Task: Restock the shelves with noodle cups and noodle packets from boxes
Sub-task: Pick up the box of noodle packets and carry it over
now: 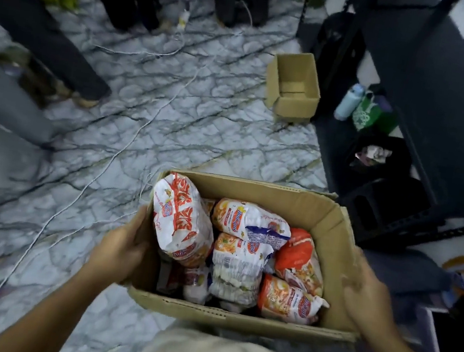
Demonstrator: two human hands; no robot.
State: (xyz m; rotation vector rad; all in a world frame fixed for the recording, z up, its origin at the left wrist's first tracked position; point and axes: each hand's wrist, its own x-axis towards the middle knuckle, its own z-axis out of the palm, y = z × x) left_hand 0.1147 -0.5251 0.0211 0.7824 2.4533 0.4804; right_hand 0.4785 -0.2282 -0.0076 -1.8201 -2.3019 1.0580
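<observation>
I've got both hands on the cardboard box (pixel 335 221), open-topped and held up in front of the body. Left hand (pixel 119 246) wraps the left wall, thumb over the rim, fingers closed on the outside. Right hand (pixel 366 298) is pressed flat-ish vs the right wall, fingers curled round it (blurred, can't tell how tight). Between the two grips: noodle packets (pixel 246 256), red/white multipacks, jumbled; the tallest multipack (pixel 179 219) stands upright just inside the left thumb. Beyond the grip, a small empty carton (pixel 293 87) sits on the marble-pattern floor (pixel 145 102), beside the dark shelving unit (pixel 431 121) to the right.
</observation>
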